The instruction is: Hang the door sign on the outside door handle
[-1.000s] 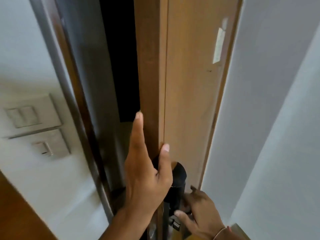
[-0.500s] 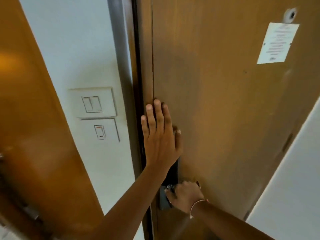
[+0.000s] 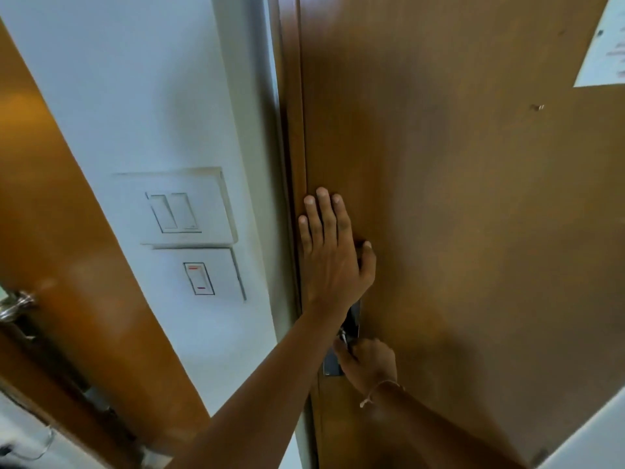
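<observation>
The brown wooden door [image 3: 456,214] fills the right half of the view and sits closed against its frame. My left hand [image 3: 333,255] lies flat on the door near its latch edge, fingers together and pointing up. Below it, my right hand [image 3: 367,362] is wrapped around the inside door handle [image 3: 344,336], whose dark lock plate [image 3: 353,316] shows between the two hands. A thin bracelet circles my right wrist. No door sign is visible; the outside handle is hidden behind the door.
White wall switch plates [image 3: 189,211] sit left of the door frame [image 3: 287,164]. A second brown door [image 3: 67,248] with a metal handle [image 3: 15,308] stands at the far left. A paper notice [image 3: 605,45] is stuck on the door's upper right.
One second ago the door stood ajar with my left hand on its edge. It has swung shut, and my left hand now presses flat on its face. My right hand stays on the handle.
</observation>
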